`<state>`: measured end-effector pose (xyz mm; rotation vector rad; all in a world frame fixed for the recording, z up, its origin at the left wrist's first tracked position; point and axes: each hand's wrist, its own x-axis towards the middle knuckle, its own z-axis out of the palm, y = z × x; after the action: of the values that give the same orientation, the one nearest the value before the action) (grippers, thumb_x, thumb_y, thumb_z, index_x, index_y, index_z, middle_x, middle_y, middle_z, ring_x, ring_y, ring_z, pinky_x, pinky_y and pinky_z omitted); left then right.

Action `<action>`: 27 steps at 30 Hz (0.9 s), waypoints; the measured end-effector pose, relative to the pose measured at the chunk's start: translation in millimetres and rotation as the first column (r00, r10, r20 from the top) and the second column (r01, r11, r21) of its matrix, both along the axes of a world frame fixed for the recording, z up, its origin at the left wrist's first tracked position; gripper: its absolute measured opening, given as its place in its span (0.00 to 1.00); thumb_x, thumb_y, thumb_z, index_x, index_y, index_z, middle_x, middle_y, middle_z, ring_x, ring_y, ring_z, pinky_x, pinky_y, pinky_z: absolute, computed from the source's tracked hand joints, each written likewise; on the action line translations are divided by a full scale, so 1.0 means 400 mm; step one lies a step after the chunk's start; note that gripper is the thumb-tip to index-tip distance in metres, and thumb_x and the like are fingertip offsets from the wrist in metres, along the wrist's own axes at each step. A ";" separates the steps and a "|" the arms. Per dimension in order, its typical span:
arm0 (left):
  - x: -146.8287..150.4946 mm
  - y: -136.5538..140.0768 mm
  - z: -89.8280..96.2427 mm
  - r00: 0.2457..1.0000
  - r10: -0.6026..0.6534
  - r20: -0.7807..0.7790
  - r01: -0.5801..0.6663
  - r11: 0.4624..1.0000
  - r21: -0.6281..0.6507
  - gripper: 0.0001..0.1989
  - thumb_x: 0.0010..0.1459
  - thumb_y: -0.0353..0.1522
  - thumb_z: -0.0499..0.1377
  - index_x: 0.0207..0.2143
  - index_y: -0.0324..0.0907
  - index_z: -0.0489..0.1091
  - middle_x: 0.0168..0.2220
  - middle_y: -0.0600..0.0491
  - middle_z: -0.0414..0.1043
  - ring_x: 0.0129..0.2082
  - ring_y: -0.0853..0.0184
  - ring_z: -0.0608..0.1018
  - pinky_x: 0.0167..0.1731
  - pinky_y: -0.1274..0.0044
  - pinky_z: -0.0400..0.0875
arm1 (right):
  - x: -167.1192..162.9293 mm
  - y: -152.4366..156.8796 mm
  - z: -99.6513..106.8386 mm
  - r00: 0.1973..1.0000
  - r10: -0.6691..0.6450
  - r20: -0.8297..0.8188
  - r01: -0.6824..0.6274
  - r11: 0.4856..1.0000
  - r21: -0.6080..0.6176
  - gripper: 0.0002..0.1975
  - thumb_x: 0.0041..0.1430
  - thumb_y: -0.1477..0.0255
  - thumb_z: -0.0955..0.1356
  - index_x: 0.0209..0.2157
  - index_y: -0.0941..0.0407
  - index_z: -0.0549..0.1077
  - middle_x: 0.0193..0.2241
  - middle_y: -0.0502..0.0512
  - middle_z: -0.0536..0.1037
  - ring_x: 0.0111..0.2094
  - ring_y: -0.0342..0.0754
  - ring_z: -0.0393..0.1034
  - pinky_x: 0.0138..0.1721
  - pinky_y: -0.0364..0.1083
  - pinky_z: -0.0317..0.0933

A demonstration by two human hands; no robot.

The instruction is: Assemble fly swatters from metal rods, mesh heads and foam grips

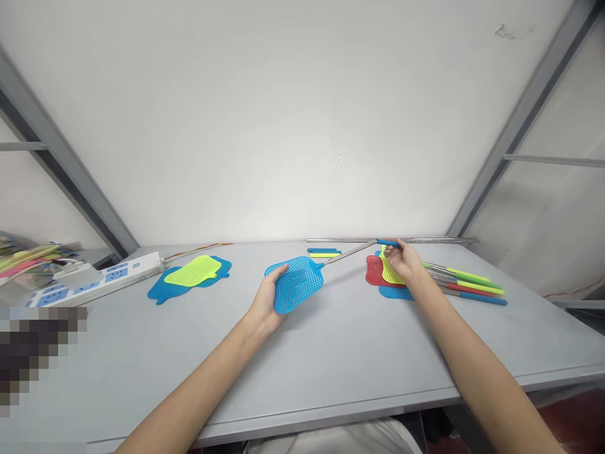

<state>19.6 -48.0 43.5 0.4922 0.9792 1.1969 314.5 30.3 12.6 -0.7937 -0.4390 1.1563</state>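
A blue fly swatter (pixel 302 287) with a thin metal rod is held up above the table between both hands. My left hand (pixel 268 301) grips its perforated head at the left edge, thumb on top and the other fingers behind the mesh. At the far end, my right hand (pixel 404 260) is closed round the blue handle (pixel 387 243). Under and beside the right hand lies a pile of assembled swatters, with a red head (pixel 375 272), a yellow-green head (pixel 390 272) and blue heads showing; their coloured handles (pixel 477 289) point right.
Loose blue and yellow-green swatter heads (pixel 193 272) lie at the left. A white power strip (pixel 113 275) sits beyond them with a plug in it. Loose handles (pixel 324 253) and long metal rods (pixel 444 239) rest along the back wall. Coloured items (pixel 28 255) are heaped far left.
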 end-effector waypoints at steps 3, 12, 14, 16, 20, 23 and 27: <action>-0.001 0.001 -0.003 1.000 0.004 -0.028 -0.004 1.000 -0.012 0.09 0.47 0.30 0.57 0.33 0.39 0.68 0.27 0.51 0.74 0.23 0.65 0.76 0.23 0.77 0.71 | -0.002 -0.005 0.006 1.000 0.004 -0.031 -0.005 1.000 -0.014 0.07 0.53 0.77 0.60 0.23 0.57 0.62 0.18 0.49 0.67 0.15 0.37 0.57 0.15 0.38 0.58; 0.000 -0.003 -0.003 0.999 -0.023 -0.046 0.024 1.000 0.013 0.09 0.48 0.32 0.57 0.33 0.38 0.69 0.26 0.50 0.74 0.22 0.65 0.76 0.22 0.76 0.71 | -0.008 -0.023 0.021 0.998 -0.028 -0.049 0.026 0.999 -0.033 0.05 0.51 0.77 0.60 0.23 0.57 0.63 0.19 0.50 0.70 0.14 0.37 0.56 0.14 0.37 0.55; 0.003 -0.008 0.001 0.998 -0.037 -0.049 0.038 0.999 0.008 0.08 0.48 0.31 0.57 0.32 0.38 0.69 0.26 0.51 0.74 0.22 0.65 0.76 0.22 0.77 0.71 | -0.007 -0.024 0.021 0.998 -0.029 -0.056 0.027 0.999 -0.035 0.06 0.51 0.77 0.59 0.22 0.57 0.61 0.18 0.50 0.69 0.13 0.36 0.54 0.13 0.37 0.54; 0.006 -0.013 0.004 0.997 -0.063 -0.052 0.064 0.998 0.004 0.08 0.48 0.31 0.57 0.32 0.38 0.69 0.26 0.51 0.74 0.23 0.65 0.76 0.22 0.77 0.71 | -0.007 -0.023 0.021 0.998 -0.025 -0.065 0.023 0.999 -0.035 0.07 0.51 0.77 0.59 0.21 0.58 0.60 0.17 0.49 0.68 0.12 0.36 0.52 0.12 0.37 0.51; 0.012 -0.018 0.007 0.992 -0.115 -0.052 0.115 0.993 -0.002 0.08 0.48 0.32 0.57 0.32 0.38 0.69 0.28 0.51 0.74 0.24 0.65 0.77 0.24 0.77 0.72 | -0.008 -0.024 0.021 0.995 -0.008 -0.099 0.004 0.999 -0.037 0.07 0.51 0.77 0.58 0.21 0.58 0.60 0.15 0.48 0.65 0.11 0.36 0.50 0.10 0.37 0.48; 0.012 -0.016 0.001 0.989 -0.135 -0.056 0.135 0.991 -0.004 0.09 0.48 0.32 0.57 0.33 0.38 0.70 0.30 0.51 0.75 0.26 0.65 0.77 0.26 0.77 0.72 | -0.007 -0.025 0.023 0.989 -0.015 -0.147 0.008 0.999 -0.047 0.07 0.52 0.74 0.57 0.21 0.57 0.59 0.15 0.48 0.65 0.11 0.37 0.51 0.10 0.38 0.48; 0.013 -0.015 -0.018 0.976 -0.209 -0.060 0.209 0.978 -0.004 0.13 0.47 0.33 0.59 0.37 0.38 0.70 0.34 0.49 0.74 0.30 0.63 0.77 0.31 0.75 0.72 | 0.004 -0.025 0.026 0.964 -0.083 -0.251 0.067 0.995 -0.074 0.07 0.53 0.73 0.55 0.23 0.56 0.56 0.15 0.46 0.63 0.13 0.38 0.57 0.13 0.38 0.55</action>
<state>24.6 -54.1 36.1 0.6206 0.9527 0.9992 316.0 20.1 23.1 -0.7000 -0.1576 1.1874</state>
